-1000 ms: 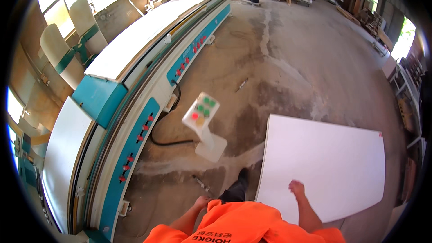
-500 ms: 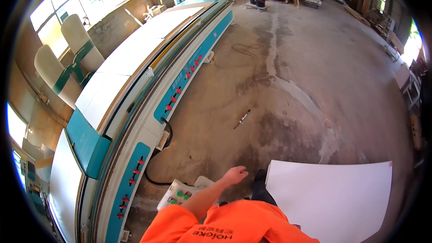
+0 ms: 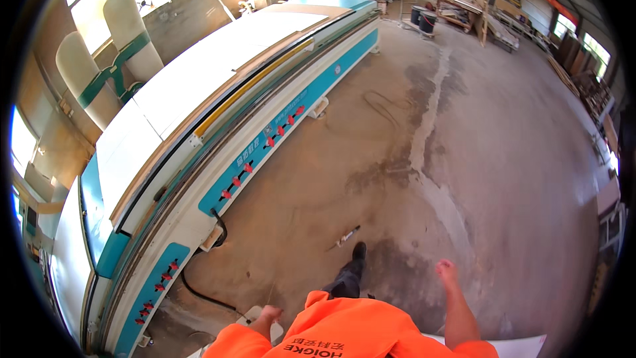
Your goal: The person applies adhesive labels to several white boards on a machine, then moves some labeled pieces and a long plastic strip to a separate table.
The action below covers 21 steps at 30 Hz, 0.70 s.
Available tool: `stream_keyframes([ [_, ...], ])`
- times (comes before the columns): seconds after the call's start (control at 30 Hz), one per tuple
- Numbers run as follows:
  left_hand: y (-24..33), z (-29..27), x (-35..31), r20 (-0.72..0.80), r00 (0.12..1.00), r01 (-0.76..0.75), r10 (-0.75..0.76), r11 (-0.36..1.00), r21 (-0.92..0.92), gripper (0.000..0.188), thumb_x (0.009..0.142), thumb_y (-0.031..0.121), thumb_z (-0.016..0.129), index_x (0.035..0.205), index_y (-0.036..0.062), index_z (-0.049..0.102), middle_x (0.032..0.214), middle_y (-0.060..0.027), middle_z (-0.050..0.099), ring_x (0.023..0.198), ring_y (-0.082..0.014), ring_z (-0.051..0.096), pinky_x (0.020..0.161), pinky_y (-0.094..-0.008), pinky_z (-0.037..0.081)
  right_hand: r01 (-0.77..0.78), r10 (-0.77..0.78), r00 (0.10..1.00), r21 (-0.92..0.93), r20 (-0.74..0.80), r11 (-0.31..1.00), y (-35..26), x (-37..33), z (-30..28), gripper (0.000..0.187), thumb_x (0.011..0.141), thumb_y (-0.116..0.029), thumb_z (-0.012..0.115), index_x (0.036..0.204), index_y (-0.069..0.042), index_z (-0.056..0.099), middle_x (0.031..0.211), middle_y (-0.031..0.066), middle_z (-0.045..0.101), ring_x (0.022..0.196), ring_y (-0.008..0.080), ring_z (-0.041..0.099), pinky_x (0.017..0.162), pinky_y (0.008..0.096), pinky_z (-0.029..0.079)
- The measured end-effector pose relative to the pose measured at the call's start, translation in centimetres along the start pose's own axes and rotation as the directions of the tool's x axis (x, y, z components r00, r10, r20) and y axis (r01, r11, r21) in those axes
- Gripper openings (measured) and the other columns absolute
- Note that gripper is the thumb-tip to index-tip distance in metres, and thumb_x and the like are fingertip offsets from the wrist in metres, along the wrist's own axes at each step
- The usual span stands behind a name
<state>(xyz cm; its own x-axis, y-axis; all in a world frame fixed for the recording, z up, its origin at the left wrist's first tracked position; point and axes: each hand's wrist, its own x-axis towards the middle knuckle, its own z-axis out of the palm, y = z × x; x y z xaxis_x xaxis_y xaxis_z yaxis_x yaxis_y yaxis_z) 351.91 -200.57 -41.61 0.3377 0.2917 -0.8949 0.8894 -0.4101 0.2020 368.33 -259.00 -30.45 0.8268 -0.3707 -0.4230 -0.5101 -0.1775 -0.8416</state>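
My left hand (image 3: 270,313) hangs low beside my body, its fingers curled and nothing visible in them. A pale control box (image 3: 277,333) is partly hidden beneath that hand. My right hand (image 3: 446,270) is held out forward on the other side, closed in a loose fist, with nothing showing in it. A white sheet panel (image 3: 523,346) lies behind my right arm at the lower edge, mostly hidden by my body. Ahead of my stepping foot (image 3: 359,250), a slim white and dark tool (image 3: 348,235) lies on the concrete floor; its kind is too small to tell.
A long white and teal machine (image 3: 232,159) with red knobs runs along the left, white boards (image 3: 192,79) on top. A black cable (image 3: 205,295) trails from its base. Dark buckets (image 3: 427,23) and wooden racks (image 3: 460,13) stand far off. A thin hose (image 3: 384,107) coils on the floor.
I have stepped forward, so the white panel has slid toward the lower edge. My left hand has swung back toward my side. My right hand has come into view.
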Motion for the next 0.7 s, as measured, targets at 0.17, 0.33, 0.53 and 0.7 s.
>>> stream_keyframes([
  [0.17,23.4,-1.5,-1.7,0.169,0.926,-0.375,0.339,0.879,0.294,0.034,0.079,0.038,0.054,0.092,0.0091,0.065,0.090,-0.0117,0.065,0.081,-0.0293,0.062,0.072,-0.0385,0.049,0.138,-0.074,0.969,-0.271,0.236,0.953,11.7,19.3,-2.1,0.013,0.080,-0.016,0.056,0.084,-0.005,0.063,0.072,0.0049,0.060,0.066,0.0160,0.057,0.060,0.0311,0.047],
  [0.33,47.0,-10.3,-2.8,-0.028,0.829,-0.558,0.559,0.829,0.046,0.044,0.080,0.040,0.054,0.105,0.0040,0.062,0.100,-0.0187,0.064,0.096,-0.0315,0.060,0.082,-0.0377,0.047,0.208,0.115,0.874,-0.576,0.473,0.790,5.4,18.0,4.3,0.017,0.079,-0.022,0.056,0.076,-0.007,0.064,0.070,0.0073,0.063,0.065,0.0219,0.059,0.060,0.0370,0.046],
  [0.53,65.8,-16.5,12.2,-0.245,0.643,-0.747,0.725,0.665,0.004,0.042,0.081,0.038,0.057,0.105,0.0038,0.062,0.099,-0.0176,0.064,0.093,-0.0287,0.061,0.081,-0.0377,0.047,0.029,0.395,0.827,-0.732,0.401,0.681,-0.7,31.9,5.3,0.018,0.078,-0.023,0.059,0.081,-0.006,0.064,0.073,0.0093,0.064,0.067,0.0217,0.060,0.062,0.0361,0.047],
  [0.7,64.8,-19.5,20.3,-0.136,0.887,-0.437,0.440,0.898,0.052,0.042,0.075,0.037,0.059,0.100,0.0044,0.065,0.086,-0.0134,0.066,0.077,-0.0218,0.064,0.072,-0.0341,0.050,0.109,0.337,0.862,-0.789,0.378,0.605,-10.3,49.1,10.0,0.021,0.077,-0.023,0.061,0.084,-0.004,0.065,0.075,0.0109,0.064,0.069,0.0215,0.060,0.064,0.0355,0.048],
])
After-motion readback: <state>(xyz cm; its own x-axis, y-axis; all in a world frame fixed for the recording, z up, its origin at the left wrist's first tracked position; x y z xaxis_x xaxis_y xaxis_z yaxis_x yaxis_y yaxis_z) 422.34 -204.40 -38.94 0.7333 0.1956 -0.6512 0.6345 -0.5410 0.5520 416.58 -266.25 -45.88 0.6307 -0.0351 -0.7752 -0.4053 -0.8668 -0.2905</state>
